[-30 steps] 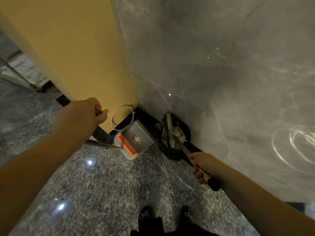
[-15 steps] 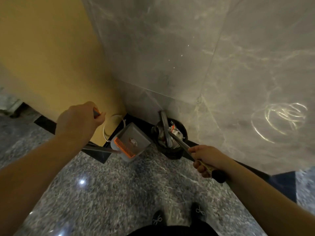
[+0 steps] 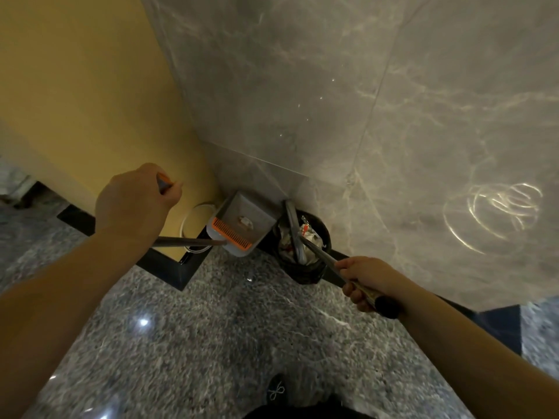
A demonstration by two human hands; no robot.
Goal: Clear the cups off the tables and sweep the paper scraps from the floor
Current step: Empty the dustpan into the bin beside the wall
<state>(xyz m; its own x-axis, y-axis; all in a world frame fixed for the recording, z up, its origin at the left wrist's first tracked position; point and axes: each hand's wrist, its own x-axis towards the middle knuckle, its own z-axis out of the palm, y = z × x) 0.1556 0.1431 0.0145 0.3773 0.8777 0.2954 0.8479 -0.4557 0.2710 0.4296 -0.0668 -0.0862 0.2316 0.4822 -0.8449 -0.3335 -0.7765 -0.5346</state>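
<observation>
A speckled grey floor (image 3: 211, 343) is bounded by yellow and marble walls. A dustpan (image 3: 242, 226) handle is gripped by the left hand (image 3: 136, 201), a broom (image 3: 317, 252) by the right hand (image 3: 367, 278), over a scrap-filled bin (image 3: 302, 246) in the far corner.

Speckled grey stone floor (image 3: 211, 343), glossy — black bin (image 3: 305, 267) stuffed with paper standing in wall corner; dark shoe (image 3: 276, 390) planted at near edge.
</observation>
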